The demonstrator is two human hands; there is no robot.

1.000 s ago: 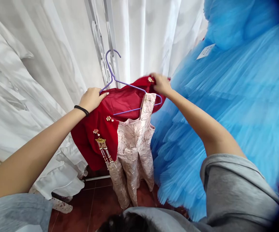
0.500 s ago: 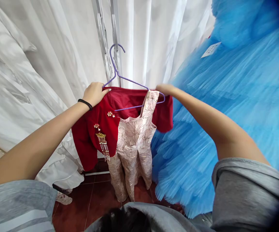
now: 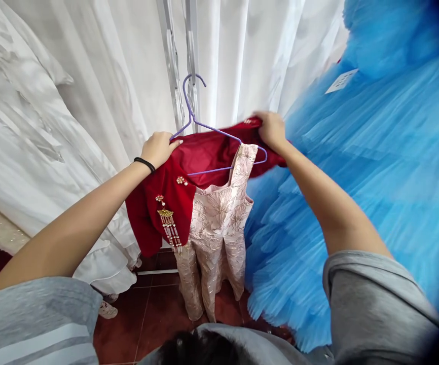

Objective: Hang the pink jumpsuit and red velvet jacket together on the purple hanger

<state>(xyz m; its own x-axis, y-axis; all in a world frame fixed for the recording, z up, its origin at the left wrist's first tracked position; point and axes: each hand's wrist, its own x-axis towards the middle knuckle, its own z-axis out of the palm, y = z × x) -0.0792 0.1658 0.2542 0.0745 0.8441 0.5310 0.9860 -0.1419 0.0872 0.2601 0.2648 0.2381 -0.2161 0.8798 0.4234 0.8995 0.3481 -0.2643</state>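
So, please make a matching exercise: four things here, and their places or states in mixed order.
1. Red velvety jacket
2. Pale pink brocade garment
3. Blue layered tulle gown
4. Thin black band

A. around left wrist
B. gripped by left hand and right hand
C. at the view's right side
D. strap over purple wire hanger

Pairs: 1-B; 2-D; 3-C; 4-A

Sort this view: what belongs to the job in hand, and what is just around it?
Part of the job:
Red jacket, gripped by left hand and right hand
Purple hanger, one end hidden at the left hand
Pale pink garment, one strap over the hanger

Just around:
Blue tulle gown
White tag on the gown
White curtain
White garments, picture left
Metal uprights
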